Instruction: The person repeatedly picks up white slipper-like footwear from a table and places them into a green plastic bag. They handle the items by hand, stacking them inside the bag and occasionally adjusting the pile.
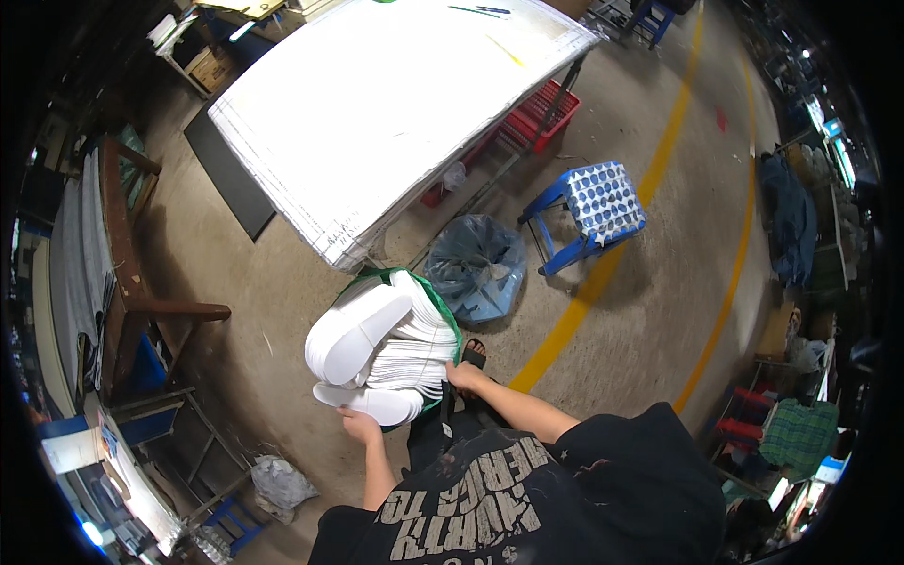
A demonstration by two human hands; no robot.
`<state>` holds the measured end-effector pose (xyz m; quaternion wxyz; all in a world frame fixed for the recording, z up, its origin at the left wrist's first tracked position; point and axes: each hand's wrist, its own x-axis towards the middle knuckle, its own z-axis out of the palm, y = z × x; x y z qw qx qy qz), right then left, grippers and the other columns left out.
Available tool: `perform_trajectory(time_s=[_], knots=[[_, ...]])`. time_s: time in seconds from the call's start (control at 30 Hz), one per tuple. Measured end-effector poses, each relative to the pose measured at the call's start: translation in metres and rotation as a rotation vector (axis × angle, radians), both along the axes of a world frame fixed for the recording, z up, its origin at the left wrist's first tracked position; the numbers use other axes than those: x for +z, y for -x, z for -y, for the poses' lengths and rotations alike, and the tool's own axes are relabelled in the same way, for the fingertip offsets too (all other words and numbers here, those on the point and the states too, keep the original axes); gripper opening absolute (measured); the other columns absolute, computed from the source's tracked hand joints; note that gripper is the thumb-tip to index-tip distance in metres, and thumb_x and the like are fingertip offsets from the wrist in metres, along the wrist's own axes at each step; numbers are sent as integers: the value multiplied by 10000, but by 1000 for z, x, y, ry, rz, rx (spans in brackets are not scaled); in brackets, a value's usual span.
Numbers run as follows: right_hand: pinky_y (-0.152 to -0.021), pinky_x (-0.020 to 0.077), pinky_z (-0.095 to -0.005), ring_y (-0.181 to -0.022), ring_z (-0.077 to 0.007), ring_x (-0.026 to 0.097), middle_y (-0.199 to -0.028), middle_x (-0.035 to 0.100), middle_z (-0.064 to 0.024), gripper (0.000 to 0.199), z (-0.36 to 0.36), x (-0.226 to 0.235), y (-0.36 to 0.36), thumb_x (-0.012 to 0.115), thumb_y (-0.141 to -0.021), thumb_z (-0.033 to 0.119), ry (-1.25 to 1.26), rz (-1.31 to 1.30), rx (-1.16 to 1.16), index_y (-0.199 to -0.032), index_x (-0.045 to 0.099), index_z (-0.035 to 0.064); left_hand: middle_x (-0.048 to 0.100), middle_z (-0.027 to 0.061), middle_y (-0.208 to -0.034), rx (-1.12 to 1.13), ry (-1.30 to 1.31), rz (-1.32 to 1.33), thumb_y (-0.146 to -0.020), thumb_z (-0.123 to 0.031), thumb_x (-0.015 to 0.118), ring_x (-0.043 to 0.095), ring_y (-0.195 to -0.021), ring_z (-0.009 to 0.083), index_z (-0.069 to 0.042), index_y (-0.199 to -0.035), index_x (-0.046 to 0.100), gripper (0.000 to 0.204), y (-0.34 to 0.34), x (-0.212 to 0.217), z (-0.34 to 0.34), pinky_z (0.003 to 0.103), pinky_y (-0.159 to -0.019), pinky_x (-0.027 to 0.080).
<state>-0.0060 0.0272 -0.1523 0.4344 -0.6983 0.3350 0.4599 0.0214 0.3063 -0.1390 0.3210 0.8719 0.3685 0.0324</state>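
Observation:
Bundles of white shoe insoles (353, 341) are packed into a green bag (446, 323), its edge showing around them. They lie in several stacks, some flat side up and others on edge. My left hand (363, 427) is closed at the near left side, its fingers around the edge of the nearest insoles. At the right side of the load, my right hand (461, 375) grips the rim of the green bag. Parts of the fingers on both hands are hidden by the load. The bag is directly in front of my body, close to the table corner.
A white-topped table (395, 113) stands ahead, with red crates (544, 118) beneath it. To the right are a clear plastic bag (476, 268) and a blue stool (603, 202) with a patterned seat. A brown wooden rack (127, 282) stands left; a grey plastic bundle (281, 482) lies lower left.

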Motion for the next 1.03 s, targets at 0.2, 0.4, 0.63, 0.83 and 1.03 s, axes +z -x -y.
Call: perform_trajectory(time_s=[0.2,0.4,0.63,0.83,1.03], knots=[[-712,595,-492,-746,-379,756,-989,747,-279,895,10,9,17,441,-999,681,-26,136,-87,-1401,422,-118,678,406,-1142,-127,183,-214,-1140,-482,197,635,-1108,560,190,-1150,651,810,15,2,19,543,-999,491],[-968,527,-545,-1073,-395,729,-1171,697,-337,700,23,-37,26,509,-1033,544,220,192,-71,-1361,429,-70,715,328,-1067,-399,316,-383,-1146,-437,249,747,-917,442,173,-1177,638,724,13,21,19,487,-692,663],[-962,543,-545,-955,-380,749,-1218,713,-242,698,16,-31,45,428,-1070,561,-102,-9,-372,-1412,503,-43,685,268,-1130,-163,634,-337,-1145,-400,325,756,-780,395,104,-1304,537,569,2,30,35,454,-594,692],[-981,538,-533,-1228,-389,661,-1342,684,-197,406,0,-26,52,459,-1042,325,148,77,-287,-1300,662,87,668,225,-1148,-444,363,-599,-1127,-347,409,747,-846,346,54,-1357,491,470,-14,37,7,417,-596,653],[-1080,470,-535,-1334,-427,576,-1443,593,-270,454,-3,-44,50,424,-1074,322,77,125,-441,-1348,603,6,462,133,-1515,35,1225,-502,-1071,-306,549,523,-1360,355,-181,-1531,369,509,-41,-10,-37,629,-1027,512]])
